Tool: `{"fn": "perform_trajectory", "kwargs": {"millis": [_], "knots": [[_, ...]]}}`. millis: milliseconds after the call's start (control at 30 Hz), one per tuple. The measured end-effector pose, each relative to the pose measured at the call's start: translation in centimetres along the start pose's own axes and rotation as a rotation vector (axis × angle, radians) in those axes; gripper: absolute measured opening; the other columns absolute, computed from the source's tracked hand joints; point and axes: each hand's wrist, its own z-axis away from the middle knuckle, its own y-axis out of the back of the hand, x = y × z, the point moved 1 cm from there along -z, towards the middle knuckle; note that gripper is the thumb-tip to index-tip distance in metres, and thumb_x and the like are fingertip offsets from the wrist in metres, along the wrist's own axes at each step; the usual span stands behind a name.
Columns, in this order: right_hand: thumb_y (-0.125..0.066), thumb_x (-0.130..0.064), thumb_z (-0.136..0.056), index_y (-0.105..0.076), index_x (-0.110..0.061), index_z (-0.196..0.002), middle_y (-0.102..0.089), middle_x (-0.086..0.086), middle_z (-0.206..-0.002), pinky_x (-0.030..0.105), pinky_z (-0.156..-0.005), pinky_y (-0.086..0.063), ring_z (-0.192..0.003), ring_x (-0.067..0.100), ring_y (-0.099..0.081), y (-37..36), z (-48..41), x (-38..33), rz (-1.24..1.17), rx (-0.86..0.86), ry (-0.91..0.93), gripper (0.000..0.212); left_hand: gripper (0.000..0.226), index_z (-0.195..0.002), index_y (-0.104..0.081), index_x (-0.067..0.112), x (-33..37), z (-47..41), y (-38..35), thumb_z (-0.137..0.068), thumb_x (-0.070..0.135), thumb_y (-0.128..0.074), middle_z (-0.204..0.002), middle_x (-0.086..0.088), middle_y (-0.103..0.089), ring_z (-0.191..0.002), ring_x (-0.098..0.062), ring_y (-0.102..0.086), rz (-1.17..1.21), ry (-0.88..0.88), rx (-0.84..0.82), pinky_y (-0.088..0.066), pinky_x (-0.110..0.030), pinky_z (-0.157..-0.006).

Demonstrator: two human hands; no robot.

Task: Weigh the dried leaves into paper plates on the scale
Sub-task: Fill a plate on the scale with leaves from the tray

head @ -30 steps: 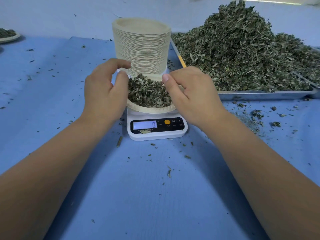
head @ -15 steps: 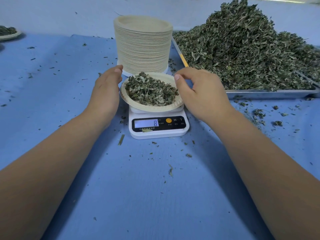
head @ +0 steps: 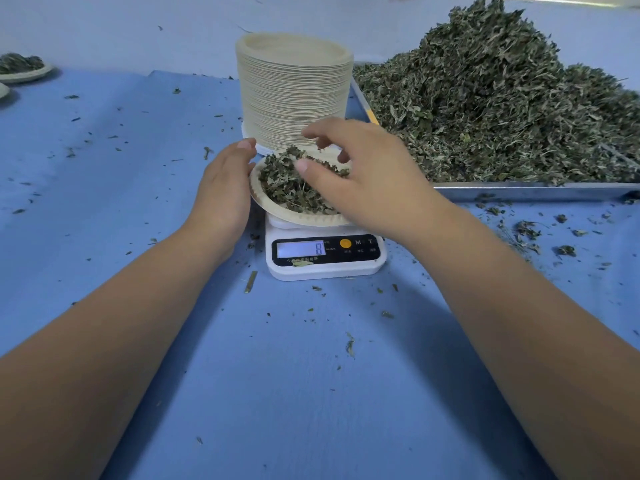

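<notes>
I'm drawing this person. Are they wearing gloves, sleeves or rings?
No gloves: the left hand and the right hand are bare. No sleeve shows on the left forearm or the right forearm, and no ring, watch or bracelet shows. The visible fingernails look short and unpainted.

Reaches forward with both bare forearms, converging toward the middle. Holds left hand (head: 225, 188) edge-on, wrist straight, fingers straight and pressed together. Spreads right hand (head: 363, 181) palm down, fingers loosely bent and parted, thumb stretched leftward, clear of the index finger.
</notes>
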Motion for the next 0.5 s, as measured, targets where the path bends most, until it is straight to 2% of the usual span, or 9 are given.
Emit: {"fn": "perform_trajectory", "kwargs": {"millis": [133, 233, 300, 367, 433, 500], "knots": [[-0.054, -0.066, -0.09, -0.056, -0.037, -0.136, -0.063, -0.01, -0.13, 0.035, -0.1, -0.045, -0.123, 0.013, -0.054, -1.2, -2.3, -1.6, 0.151, -0.155, 0.072, 0.055, 0.046, -0.127, -0.063, 0.037, 0.0, 0.2, -0.1, -0.089, 0.051, -0.042, -0.14, 0.014, -0.06, -0.124, 0.005, -0.057, 0.033, 0.0, 0.004, -0.042, -0.029, -0.111], [-0.058, -0.058, -0.091, -0.066, -0.034, -0.122, -0.067, -0.011, -0.108, 0.034, -0.09, -0.048, -0.11, 0.015, -0.058, -2.2, -4.1, -2.1, 0.204, -0.24, 0.085, 0.04, 0.038, -0.132, -0.063, 0.03, -0.3, 0.0, 0.0, -0.102, 0.039, -0.041, -0.138, 0.011, -0.063, -0.123, -0.003, -0.061, 0.067, 0.028, 0.032, -0.045, -0.035, -0.113], [-0.059, -0.047, -0.095, -0.073, -0.029, -0.108, -0.063, -0.01, -0.093, 0.03, -0.081, -0.046, -0.098, 0.015, -0.057, -2.4, -4.8, -2.2, 0.199, -0.217, 0.103, 0.027, 0.039, -0.133, -0.063, 0.027, -0.3, -0.1, 0.0, -0.102, 0.036, -0.041, -0.137, 0.01, -0.063, -0.125, -0.007, -0.061, 0.083, 0.034, 0.035, -0.044, -0.039, -0.115], [-0.061, -0.041, -0.095, -0.076, -0.026, -0.1, -0.063, -0.01, -0.087, 0.027, -0.073, -0.039, -0.09, 0.012, -0.056, -2.1, -5.1, -2.2, 0.151, -0.158, 0.116, 0.022, 0.04, -0.135, -0.064, 0.026, -0.3, -0.2, 0.0, -0.103, 0.035, -0.042, -0.137, 0.009, -0.064, -0.124, -0.007, -0.062, 0.086, 0.04, 0.037, -0.044, -0.04, -0.115], [-0.064, -0.038, -0.095, -0.078, -0.024, -0.097, -0.065, -0.01, -0.086, 0.023, -0.068, -0.031, -0.084, 0.008, -0.053, -1.6, -5.2, -2.2, 0.113, -0.1, 0.113, 0.02, 0.04, -0.134, -0.065, 0.025, -0.2, -0.3, 0.0, -0.103, 0.035, -0.042, -0.136, 0.009, -0.065, -0.124, -0.008, -0.062, 0.078, 0.043, 0.031, -0.045, -0.041, -0.114], [-0.066, -0.037, -0.094, -0.079, -0.024, -0.099, -0.066, -0.012, -0.086, 0.019, -0.068, -0.031, -0.082, 0.003, -0.051, -0.9, -5.3, -2.0, 0.069, -0.056, 0.082, 0.018, 0.04, -0.132, -0.066, 0.025, -0.2, -0.3, 0.0, -0.101, 0.037, -0.043, -0.135, 0.009, -0.066, -0.123, -0.007, -0.062, 0.075, 0.035, 0.037, -0.045, -0.041, -0.114]]}}
